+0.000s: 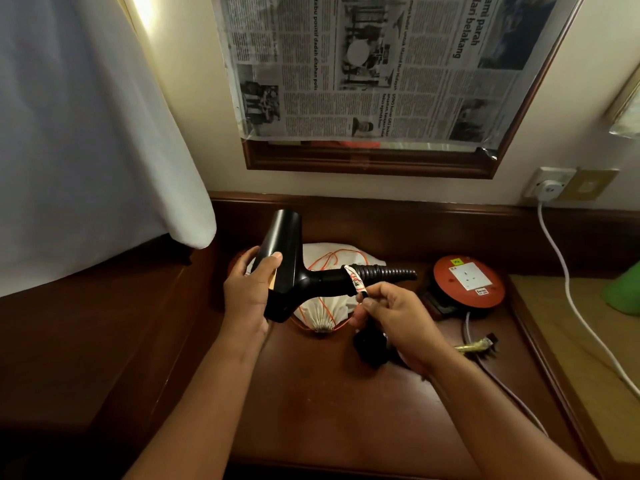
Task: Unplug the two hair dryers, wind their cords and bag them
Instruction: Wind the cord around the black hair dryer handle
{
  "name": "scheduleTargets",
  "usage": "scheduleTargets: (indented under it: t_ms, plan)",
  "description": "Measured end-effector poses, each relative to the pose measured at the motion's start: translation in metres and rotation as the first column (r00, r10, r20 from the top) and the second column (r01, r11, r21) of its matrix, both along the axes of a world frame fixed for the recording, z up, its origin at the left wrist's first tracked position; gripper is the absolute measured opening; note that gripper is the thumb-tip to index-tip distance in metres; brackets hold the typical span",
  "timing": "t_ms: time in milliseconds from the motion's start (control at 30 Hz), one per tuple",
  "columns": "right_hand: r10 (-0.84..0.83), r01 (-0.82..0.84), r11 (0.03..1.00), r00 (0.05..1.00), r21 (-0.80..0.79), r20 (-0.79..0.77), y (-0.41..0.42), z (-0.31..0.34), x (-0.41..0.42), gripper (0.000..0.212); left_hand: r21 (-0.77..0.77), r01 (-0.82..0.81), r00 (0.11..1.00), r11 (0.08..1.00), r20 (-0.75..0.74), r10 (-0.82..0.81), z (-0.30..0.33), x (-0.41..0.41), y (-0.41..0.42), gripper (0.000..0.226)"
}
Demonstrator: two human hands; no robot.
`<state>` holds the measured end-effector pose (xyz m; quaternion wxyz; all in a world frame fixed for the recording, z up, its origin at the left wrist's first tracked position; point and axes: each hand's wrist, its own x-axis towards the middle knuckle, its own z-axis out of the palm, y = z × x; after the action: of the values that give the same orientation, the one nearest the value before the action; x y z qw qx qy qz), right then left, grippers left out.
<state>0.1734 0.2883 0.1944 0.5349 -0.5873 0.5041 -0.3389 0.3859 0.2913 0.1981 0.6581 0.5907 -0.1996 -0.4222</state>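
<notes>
— What does the person wear on the arms?
— Nothing that shows: both forearms are bare up to the frame's edge.
— And the left hand [247,289] and right hand [394,315]?
— Bare too.

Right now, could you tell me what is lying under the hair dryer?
A white drawstring bag with an orange cord lies on the wooden table beneath the hair dryer. The dryer and the left hand cover its middle.

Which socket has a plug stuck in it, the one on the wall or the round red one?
The wall socket does: a white plug sits in it, its white cord hanging down. The round red socket on the wooden table has empty holes.
</notes>
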Motion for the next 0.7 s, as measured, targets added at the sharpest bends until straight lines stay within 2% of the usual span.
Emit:
scheduleTargets:
  t_ms: [67,167,400,567,700]
  plan:
    - [-0.032,0.031,0.999,0.999,0.007,0.042,-0.001,-0.004,0.002,0.014,0.007,0.002,0.999,1.000,-0.054,-0.002,-0.001,0.000,0.001,0.032]
    - [-0.052,0.052,0.999,0.997,0.006,0.052,-0.001,-0.010,0.007,0.016,0.015,0.008,0.994,1.000,-0.107,-0.007,-0.001,0.002,0.001,0.042]
    - [-0.053,0.056,0.990,0.998,-0.130,0.029,-0.003,-0.025,0.016,0.018,0.025,0.038,0.988,0.999,-0.148,-0.034,0.001,0.010,0.003,0.038]
    - [-0.049,0.070,0.964,0.995,-0.256,0.087,0.000,-0.033,0.027,0.021,0.060,0.084,0.962,0.995,-0.265,-0.066,0.006,0.015,0.006,0.035]
    - [-0.039,0.065,0.956,0.995,-0.285,0.096,0.000,-0.034,0.037,0.017,0.093,0.118,0.938,0.989,-0.338,-0.080,0.003,0.020,0.011,0.036]
